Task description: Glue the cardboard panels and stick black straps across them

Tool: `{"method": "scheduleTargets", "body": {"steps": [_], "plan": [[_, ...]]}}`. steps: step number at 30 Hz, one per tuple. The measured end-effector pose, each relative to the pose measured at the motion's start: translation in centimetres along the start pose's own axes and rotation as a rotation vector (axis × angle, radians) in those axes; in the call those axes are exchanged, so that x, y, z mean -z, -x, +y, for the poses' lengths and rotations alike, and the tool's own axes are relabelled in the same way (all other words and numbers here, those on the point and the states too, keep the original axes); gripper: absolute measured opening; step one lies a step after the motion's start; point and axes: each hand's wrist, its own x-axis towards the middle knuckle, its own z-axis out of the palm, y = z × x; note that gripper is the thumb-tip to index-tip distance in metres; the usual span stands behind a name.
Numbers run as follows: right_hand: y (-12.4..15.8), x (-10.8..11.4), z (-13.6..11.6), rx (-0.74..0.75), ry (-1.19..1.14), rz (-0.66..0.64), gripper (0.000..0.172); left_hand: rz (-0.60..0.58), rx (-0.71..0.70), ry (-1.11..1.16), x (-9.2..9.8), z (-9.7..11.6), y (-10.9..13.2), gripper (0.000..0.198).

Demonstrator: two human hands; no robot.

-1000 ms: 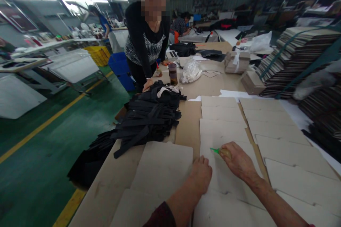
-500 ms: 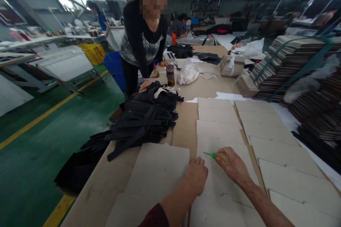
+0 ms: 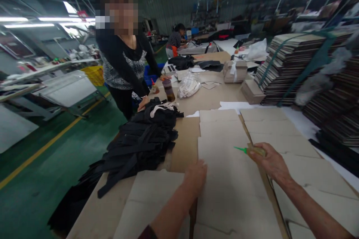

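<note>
Factory hall; long brown surface point(image 3: 210, 99) runs near to far. At left, mid-distance: black strap pile point(image 3: 143, 142). Pale cardboard sheets overlapped at right, large sheet point(image 3: 227, 179) nearest. On its left edge: left hand point(image 3: 195, 173), palm down, grasping nothing. Over its far right corner: right hand point(image 3: 270, 160), closed around small bottle point(image 3: 252, 151), green nozzle pointing left.

The long brown desk point(image 3: 210, 99) holds a big pile of black straps point(image 3: 146, 138) near its left edge. Just right of the pile, flat pale card sheets point(image 3: 224, 157) lie in rows. Behind the pile stand a brown jar point(image 3: 169, 90) and a white bag point(image 3: 188, 85). Far right of the pile sit tall stacks of boards point(image 3: 291, 63).
</note>
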Motion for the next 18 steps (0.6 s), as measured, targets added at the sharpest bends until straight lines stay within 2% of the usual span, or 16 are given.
{"method": "scheduleTargets", "body": {"steps": [4, 8, 13, 18], "plan": [[-0.2, 0.4, 2.2, 0.081, 0.108, -0.043, 0.041, -0.032, 0.049, -0.033, 0.6, -0.5, -2.7, 0.036], [-0.1, -0.4, 3.1, 0.125, 0.121, -0.096, 0.036, -0.084, 0.077, -0.068, 0.0, -0.9, -3.6, 0.028], [-0.7, -0.8, 3.0, 0.219, 0.204, -0.139, 0.028, -0.086, 0.086, -0.092, -0.6, -1.3, -4.1, 0.027], [-1.4, -0.3, 2.0, 0.284, 0.346, -0.163, 0.021, -0.097, 0.09, -0.088, -0.3, -1.3, -4.3, 0.028]]}}
